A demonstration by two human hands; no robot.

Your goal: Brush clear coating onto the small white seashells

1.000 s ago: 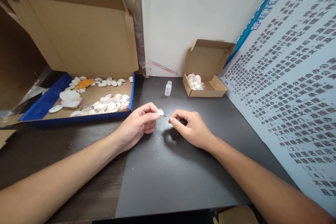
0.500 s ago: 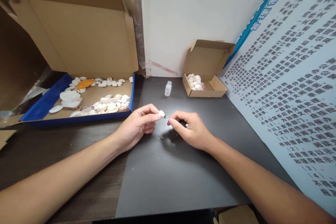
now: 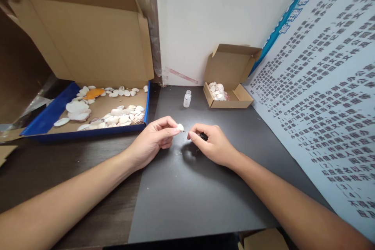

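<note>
My left hand (image 3: 156, 137) pinches a small white seashell (image 3: 181, 127) between thumb and fingertips, above the dark grey mat. Closed around a small brush with a black cap (image 3: 204, 136), my right hand (image 3: 216, 145) is just to the right of the shell. The brush's thin dark tip points left at the shell's lower edge; whether it touches cannot be made out. Most of the cap is hidden in my right palm. Beyond my hands, an uncapped small clear bottle (image 3: 187, 99) with whitish contents stands upright on the mat.
A blue-edged cardboard box (image 3: 96, 134) with several shells and an orange piece (image 3: 94, 93) stands open at left. A smaller open cardboard box (image 3: 233, 104) holds white shells (image 3: 216, 90) at back right. Tiny crumbs lie on the mat (image 3: 187, 203). A printed board (image 3: 328, 86) borders the right.
The brush has shifted slightly in my right fingers, its tip still beside the shell. Both hands stay nearly in place.
</note>
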